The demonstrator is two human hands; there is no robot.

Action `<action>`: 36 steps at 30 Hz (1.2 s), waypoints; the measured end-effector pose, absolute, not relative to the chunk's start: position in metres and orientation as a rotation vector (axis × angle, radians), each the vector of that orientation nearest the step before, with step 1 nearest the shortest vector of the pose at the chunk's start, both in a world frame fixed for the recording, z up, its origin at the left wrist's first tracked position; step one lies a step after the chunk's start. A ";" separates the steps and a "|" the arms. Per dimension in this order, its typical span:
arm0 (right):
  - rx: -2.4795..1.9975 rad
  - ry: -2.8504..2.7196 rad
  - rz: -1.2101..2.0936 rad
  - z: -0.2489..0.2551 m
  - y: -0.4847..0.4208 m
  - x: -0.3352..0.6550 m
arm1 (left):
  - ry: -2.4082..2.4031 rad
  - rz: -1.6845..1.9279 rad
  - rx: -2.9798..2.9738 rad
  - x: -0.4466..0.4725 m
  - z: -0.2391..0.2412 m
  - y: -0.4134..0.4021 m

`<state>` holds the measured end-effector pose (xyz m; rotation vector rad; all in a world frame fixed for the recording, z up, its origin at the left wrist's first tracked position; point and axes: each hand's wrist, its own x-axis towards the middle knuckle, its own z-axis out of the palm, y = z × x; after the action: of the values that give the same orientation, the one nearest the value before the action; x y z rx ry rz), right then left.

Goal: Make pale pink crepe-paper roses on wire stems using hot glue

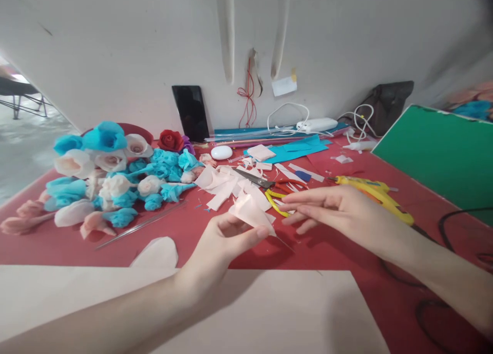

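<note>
My left hand [219, 246] pinches a small pale pink paper petal [251, 212] between thumb and fingers, just above the red table [339, 251]. A thin wire seems to trail from the petal toward the right. My right hand [335, 210] lies beside it, fingers stretched out toward the petal and holding nothing. Behind both hands lies a heap of pink paper scraps [223, 184], with scissors [256, 180] that have yellow and red handles.
A pile of blue, white and pink paper flowers [115, 184] fills the left. A yellow glue gun [375, 194] lies on the right, near a green board [439, 154]. Blue paper sheets [296, 150], a phone [190, 113] and cables line the wall. A pale sheet [269, 313] covers the near edge.
</note>
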<state>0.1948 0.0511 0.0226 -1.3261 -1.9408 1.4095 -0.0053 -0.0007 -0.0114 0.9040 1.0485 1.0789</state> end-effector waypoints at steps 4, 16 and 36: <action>-1.420 -2.014 0.994 0.024 0.057 0.193 | 1.102 0.987 0.864 -0.003 -0.012 -0.003; -1.234 -2.326 0.963 0.021 0.033 0.188 | 1.002 0.953 0.863 -0.003 -0.008 -0.006; -1.336 -2.223 1.300 0.026 0.029 0.187 | 1.013 0.800 1.114 -0.006 -0.013 -0.002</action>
<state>0.1866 0.0292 0.0264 -1.3356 -2.2234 1.3003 -0.0064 -0.0024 -0.0128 1.1140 1.0131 0.7995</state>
